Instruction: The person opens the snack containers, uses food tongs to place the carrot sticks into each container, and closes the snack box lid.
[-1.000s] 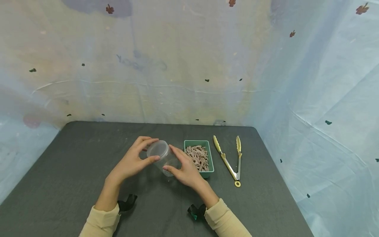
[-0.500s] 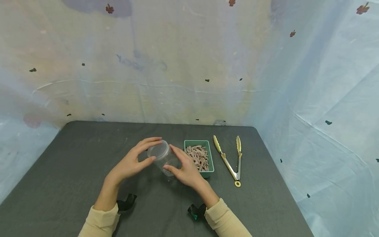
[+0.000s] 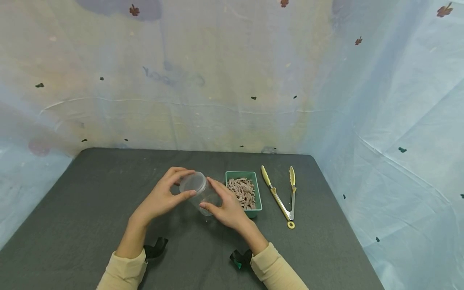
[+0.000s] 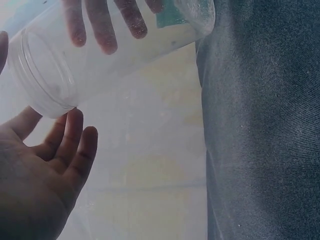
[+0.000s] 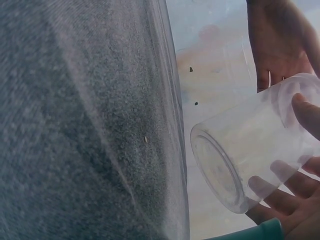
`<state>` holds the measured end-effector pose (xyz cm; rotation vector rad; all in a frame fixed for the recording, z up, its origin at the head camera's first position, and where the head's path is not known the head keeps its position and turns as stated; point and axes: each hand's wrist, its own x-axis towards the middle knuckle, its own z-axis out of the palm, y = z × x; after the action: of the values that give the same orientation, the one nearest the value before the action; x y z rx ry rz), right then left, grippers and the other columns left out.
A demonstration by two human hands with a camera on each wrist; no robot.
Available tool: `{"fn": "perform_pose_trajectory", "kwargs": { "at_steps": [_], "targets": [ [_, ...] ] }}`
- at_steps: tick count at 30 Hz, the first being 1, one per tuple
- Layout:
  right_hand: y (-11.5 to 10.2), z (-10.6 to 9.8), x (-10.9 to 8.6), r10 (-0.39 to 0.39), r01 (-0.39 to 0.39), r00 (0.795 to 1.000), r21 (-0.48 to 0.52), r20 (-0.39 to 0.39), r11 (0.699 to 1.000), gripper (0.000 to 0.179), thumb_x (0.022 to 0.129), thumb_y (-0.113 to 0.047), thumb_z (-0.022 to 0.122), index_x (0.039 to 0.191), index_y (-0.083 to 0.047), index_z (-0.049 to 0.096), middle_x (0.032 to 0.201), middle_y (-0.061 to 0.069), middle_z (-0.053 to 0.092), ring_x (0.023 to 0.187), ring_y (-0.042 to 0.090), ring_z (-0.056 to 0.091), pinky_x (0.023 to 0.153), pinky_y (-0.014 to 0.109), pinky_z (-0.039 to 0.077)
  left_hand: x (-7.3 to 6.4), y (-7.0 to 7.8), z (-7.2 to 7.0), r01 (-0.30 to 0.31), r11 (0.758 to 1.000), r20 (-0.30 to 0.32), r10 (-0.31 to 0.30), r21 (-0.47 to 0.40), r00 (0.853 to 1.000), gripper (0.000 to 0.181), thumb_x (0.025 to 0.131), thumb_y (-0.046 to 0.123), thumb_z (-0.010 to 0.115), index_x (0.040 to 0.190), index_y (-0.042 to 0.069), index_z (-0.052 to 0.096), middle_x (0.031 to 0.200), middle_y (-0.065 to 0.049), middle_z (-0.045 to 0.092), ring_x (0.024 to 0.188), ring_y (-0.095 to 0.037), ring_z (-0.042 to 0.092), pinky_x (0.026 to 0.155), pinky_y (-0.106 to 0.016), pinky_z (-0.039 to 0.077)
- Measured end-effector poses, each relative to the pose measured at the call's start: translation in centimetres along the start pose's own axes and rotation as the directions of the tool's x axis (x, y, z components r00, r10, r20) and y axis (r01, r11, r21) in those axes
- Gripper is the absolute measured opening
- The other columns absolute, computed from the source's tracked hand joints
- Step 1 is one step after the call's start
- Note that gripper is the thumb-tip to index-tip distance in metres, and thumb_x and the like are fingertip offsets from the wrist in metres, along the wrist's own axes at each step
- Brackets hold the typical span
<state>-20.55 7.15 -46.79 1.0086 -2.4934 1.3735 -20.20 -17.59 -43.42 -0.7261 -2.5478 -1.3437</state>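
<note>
Head view: The left hand [image 3: 163,197] is partly open, its thumb and fingers curved around the rim of the lid [image 3: 192,183] of a clear jar [image 3: 209,198]. The right hand [image 3: 229,207] has its thumb and fingers around the jar body, separated by roughly the jar's width. The jar sits between the two hands, tilted, lid toward the left hand and base toward the right. Just beyond the right hand, on its outer side, stands a green tray [image 3: 241,175] containing brownish strips [image 3: 243,194]. Farther out on that side lie tongs [image 3: 280,202], arms spread, on the dark table [image 3: 326,241].

Left wrist view: The left hand's fingertips meet the lid rim from below. Above, the right hand's fingers [image 4: 100,25] show through the jar wall, slightly separated.

Right wrist view: The right hand's thumb [image 5: 305,115] lies over the near side of the jar; its fingers support the opposite side. The left hand is at the lid end. An edge of the tray appears just beside the right hand.
</note>
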Motion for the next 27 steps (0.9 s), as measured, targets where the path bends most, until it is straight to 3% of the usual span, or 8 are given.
{"fn": "perform_pose_trajectory", "kwargs": {
  "at_steps": [5, 10, 15, 19, 27],
  "targets": [
    [-0.02, 0.0, 0.0, 0.009, -0.009, 1.0, 0.007, 0.0, 1.0, 0.076, 0.097, -0.027, 0.077, 0.161, -0.012, 0.039, 0.159, 0.008, 0.047, 0.143, 0.023, 0.05, 0.11, 0.05, 0.047, -0.04, -0.06, 0.0, -0.001, 1.0, 0.013, 0.001, -0.006, 1.0, 0.065, 0.097, 0.024, 0.078, 0.155, 0.015, 0.049, 0.147, -0.01, 0.044, 0.122, -0.028, 0.052, 0.098, -0.058, 0.046],
    [0.02, 0.01, 0.01, 0.008, -0.008, 1.0, 0.005, -0.003, 1.0, 0.076, 0.097, -0.026, 0.077, 0.161, -0.01, 0.039, 0.158, 0.008, 0.047, 0.143, 0.024, 0.05, 0.11, 0.05, 0.047, -0.11, -0.14, -0.19, -0.087, 0.994, 0.055, 0.091, -0.069, 0.994, 0.059, 0.101, 0.013, 0.07, 0.156, 0.017, 0.048, 0.163, -0.007, 0.037, 0.146, -0.033, 0.038, 0.105, -0.06, 0.041],
    [0.01, 0.0, 0.0, 0.005, -0.005, 1.0, -0.002, -0.002, 1.0, 0.076, 0.097, -0.026, 0.078, 0.161, -0.011, 0.039, 0.158, 0.009, 0.048, 0.142, 0.024, 0.05, 0.11, 0.05, 0.047, -0.11, 0.04, -0.34, -0.15, 0.985, 0.073, 0.156, -0.088, 0.985, 0.052, 0.102, 0.008, 0.067, 0.153, 0.013, 0.053, 0.16, -0.01, 0.042, 0.148, -0.037, 0.037, 0.106, -0.068, 0.04],
    [-0.03, -0.01, -0.05, 0.007, -0.007, 1.0, -0.01, 0.002, 1.0, 0.076, 0.097, -0.027, 0.078, 0.161, -0.011, 0.039, 0.158, 0.009, 0.048, 0.142, 0.024, 0.05, 0.11, 0.049, 0.047, -0.15, 0.2, -0.32, -0.136, 0.989, 0.056, 0.14, -0.063, 0.989, 0.05, 0.102, 0.009, 0.069, 0.15, 0.012, 0.055, 0.156, -0.01, 0.046, 0.144, -0.036, 0.042, 0.102, -0.064, 0.044],
    [-0.01, -0.01, 0.0, 0.002, -0.002, 1.0, -0.013, 0.001, 1.0, 0.076, 0.097, -0.027, 0.078, 0.161, -0.011, 0.039, 0.158, 0.009, 0.048, 0.141, 0.024, 0.051, 0.11, 0.048, 0.047, -0.1, 0.46, -0.12, -0.052, 0.998, 0.007, 0.052, -0.023, 0.999, 0.05, 0.098, 0.018, 0.076, 0.145, 0.017, 0.06, 0.149, -0.003, 0.05, 0.128, -0.023, 0.053, 0.096, -0.046, 0.047]
  ]
}}
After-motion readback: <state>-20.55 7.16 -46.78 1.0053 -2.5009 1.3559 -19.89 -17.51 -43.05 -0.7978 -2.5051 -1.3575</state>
